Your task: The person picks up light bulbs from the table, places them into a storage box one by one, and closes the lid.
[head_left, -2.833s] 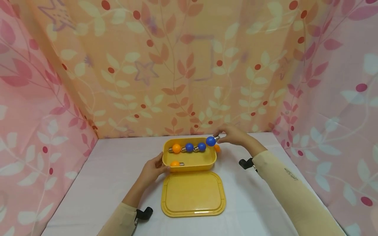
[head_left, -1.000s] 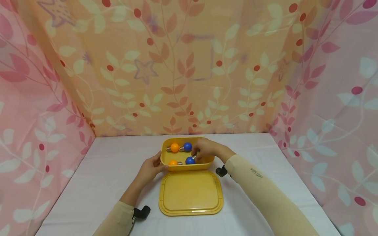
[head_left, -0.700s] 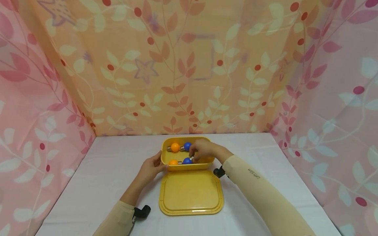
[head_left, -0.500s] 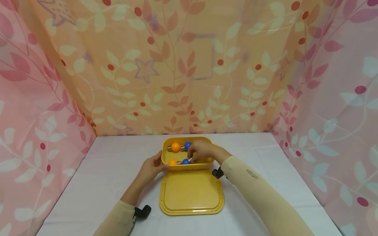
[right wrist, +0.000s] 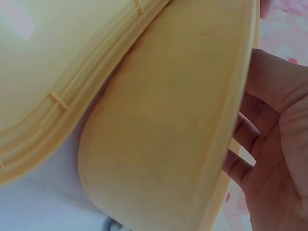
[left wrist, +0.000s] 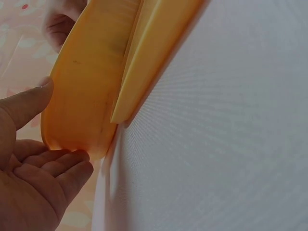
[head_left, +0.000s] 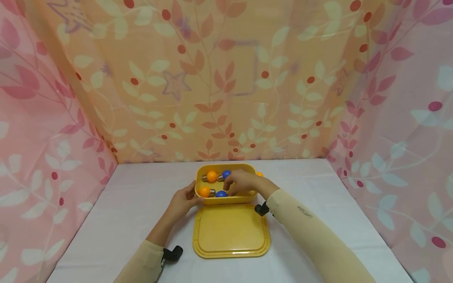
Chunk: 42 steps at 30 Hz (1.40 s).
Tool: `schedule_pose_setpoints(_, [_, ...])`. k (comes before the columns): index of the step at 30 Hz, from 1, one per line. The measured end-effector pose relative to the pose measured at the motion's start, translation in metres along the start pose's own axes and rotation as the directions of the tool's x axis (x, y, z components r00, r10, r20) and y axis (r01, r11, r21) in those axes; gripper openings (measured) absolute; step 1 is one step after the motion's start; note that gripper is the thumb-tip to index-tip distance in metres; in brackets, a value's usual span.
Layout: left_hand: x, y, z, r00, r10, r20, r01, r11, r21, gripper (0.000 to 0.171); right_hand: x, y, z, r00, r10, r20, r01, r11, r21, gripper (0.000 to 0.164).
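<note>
A yellow plastic box (head_left: pixel 212 201) stands on the table with light bulbs in it. My left hand (head_left: pixel 185 201) grips its left end, the thumb at the rim and the fingers against the outer wall. My right hand (head_left: pixel 241 182) reaches inside, fingers pointing down at a blue light bulb (head_left: pixel 221 193) near the front wall; they seem to pinch its hidden base. Left of it lies an orange bulb (head_left: pixel 204 192). Along the back lie another orange bulb (head_left: pixel 212 176) and a partly covered blue bulb (head_left: pixel 226 173). In the right wrist view the box wall (right wrist: pixel 159 130) hides my right fingertips.
The flat yellow lid (head_left: pixel 231 232) lies on the white tablecloth (head_left: pixel 124 204) directly in front of the box. Another orange bulb (head_left: pixel 260 174) shows just beyond the box's right rim. A patterned curtain (head_left: pixel 226 98) hangs behind, with others at both sides.
My right hand has brought the blue bulb from the box's right rim down inside, then left along the front wall towards the orange one, which has shifted slightly. My left hand keeps its grip.
</note>
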<state>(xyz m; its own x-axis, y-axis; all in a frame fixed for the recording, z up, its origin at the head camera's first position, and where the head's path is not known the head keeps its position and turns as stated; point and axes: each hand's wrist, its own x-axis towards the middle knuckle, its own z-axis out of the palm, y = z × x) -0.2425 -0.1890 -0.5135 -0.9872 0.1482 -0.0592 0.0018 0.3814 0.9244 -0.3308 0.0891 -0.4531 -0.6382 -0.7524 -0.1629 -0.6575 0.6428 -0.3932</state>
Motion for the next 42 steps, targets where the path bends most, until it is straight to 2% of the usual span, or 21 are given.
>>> schedule_pose_setpoints(5, [0.000, -0.001, 0.000, 1.000, 0.005, -0.009, -0.005, 1.000, 0.021, 0.087, -0.012, 0.004, -0.007, 0.997, -0.026, -0.076, 0.025, 1.000, -0.016, 0.026])
schedule_pose_setpoints(9, [0.000, -0.001, 0.000, 1.000, 0.024, -0.011, -0.024, 0.999, 0.034, 0.086, -0.027, 0.007, -0.016, 0.985, -0.050, -0.165, 0.049, 0.999, -0.011, 0.027])
schedule_pose_setpoints(14, [-0.001, 0.000, 0.000, 1.000, 0.019, -0.016, -0.019, 0.999, 0.029, 0.086, -0.046, 0.015, -0.024, 0.967, -0.023, -0.254, 0.026, 1.000, 0.012, 0.025])
schedule_pose_setpoints(17, [-0.002, 0.001, 0.001, 1.000, 0.017, -0.023, -0.017, 0.999, 0.038, 0.087, -0.057, 0.022, -0.027, 0.946, 0.027, -0.322, -0.014, 0.999, 0.044, 0.025])
schedule_pose_setpoints(24, [-0.001, 0.000, 0.001, 1.000, 0.017, -0.023, -0.016, 0.999, 0.041, 0.088, -0.077, 0.042, -0.025, 0.876, 0.126, -0.466, -0.075, 0.989, 0.127, 0.029])
schedule_pose_setpoints(33, [0.001, -0.002, 0.001, 1.000, 0.016, -0.016, -0.015, 0.999, 0.050, 0.091, -0.092, 0.065, -0.020, 0.812, 0.279, -0.513, -0.177, 0.955, 0.239, 0.030])
schedule_pose_setpoints(42, [-0.001, 0.000, 0.002, 1.000, 0.021, -0.013, -0.020, 0.999, 0.040, 0.090, -0.099, 0.085, -0.010, 0.773, 0.363, -0.521, -0.230, 0.925, 0.303, 0.031])
